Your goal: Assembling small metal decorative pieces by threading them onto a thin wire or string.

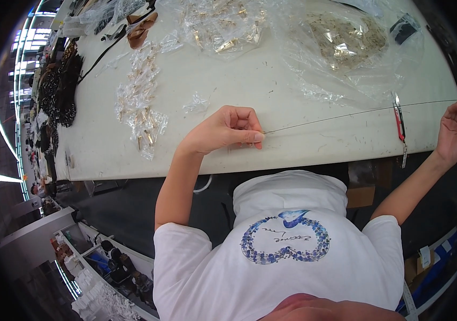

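Near the middle of the near edge: the left hand [235,127] is held over the surface [271,96], thumb pressed against the bent forefinger, the other fingers curled in; that pinch grasps one end of a thin dark strand.
Strand: the thin dark strand [346,114] runs almost straight from the pinch, rising slightly across the right half of the surface, to the fingertips of the other hand near the right edge.
Right edge: the right hand [453,128] is raised there, palm showing, fingers extended and close together; I cannot tell whether they grip the strand or only touch it.
Red-handled tool: a slim pointed tool [400,123] lies toward the right end of the near edge, below the strand, its metal tail reaching that edge.
Left half: a long cluster of clear packets [143,101] with gold-coloured pieces; one small clear packet [196,102] lies apart, just beyond the left hand.
Far edge: a heap of clear bags [223,27] with gold-coloured parts at the middle; a brown piece [141,31] farther left.
Far right corner: a large clear bag [346,40] holding a brownish tangle.
Left edge: dark patterned material [60,85] is heaped along it.
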Motion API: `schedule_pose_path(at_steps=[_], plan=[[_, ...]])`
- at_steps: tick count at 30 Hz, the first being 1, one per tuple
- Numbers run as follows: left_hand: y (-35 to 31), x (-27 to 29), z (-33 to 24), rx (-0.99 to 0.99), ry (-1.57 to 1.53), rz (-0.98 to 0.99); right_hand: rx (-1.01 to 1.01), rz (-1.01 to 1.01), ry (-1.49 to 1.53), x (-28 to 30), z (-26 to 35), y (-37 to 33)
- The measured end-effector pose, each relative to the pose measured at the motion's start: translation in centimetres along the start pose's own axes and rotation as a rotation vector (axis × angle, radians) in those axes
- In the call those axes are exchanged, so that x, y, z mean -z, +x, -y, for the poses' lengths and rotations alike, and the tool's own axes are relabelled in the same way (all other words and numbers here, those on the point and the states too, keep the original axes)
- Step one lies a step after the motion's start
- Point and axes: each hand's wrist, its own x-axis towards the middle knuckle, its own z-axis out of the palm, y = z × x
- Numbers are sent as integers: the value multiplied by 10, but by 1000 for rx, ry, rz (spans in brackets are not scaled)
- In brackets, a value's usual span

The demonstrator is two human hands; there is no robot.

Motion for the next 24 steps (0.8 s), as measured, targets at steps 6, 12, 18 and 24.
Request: schedule_pose_path(at_steps=[6, 12, 18, 24], plan=[[3, -2, 13, -102, -72, 21, 48, -62, -130, 27, 28, 1], [5, -5, 19, -146, 33, -20, 107, -325, -344, 55, 44, -10], [4, -7, 24, -161, 38, -99, -44, -702, -1208, 62, 35, -26], [5, -9, 24, -232, -7, -93, 209, -500, -2467, -29, -28, -18]])
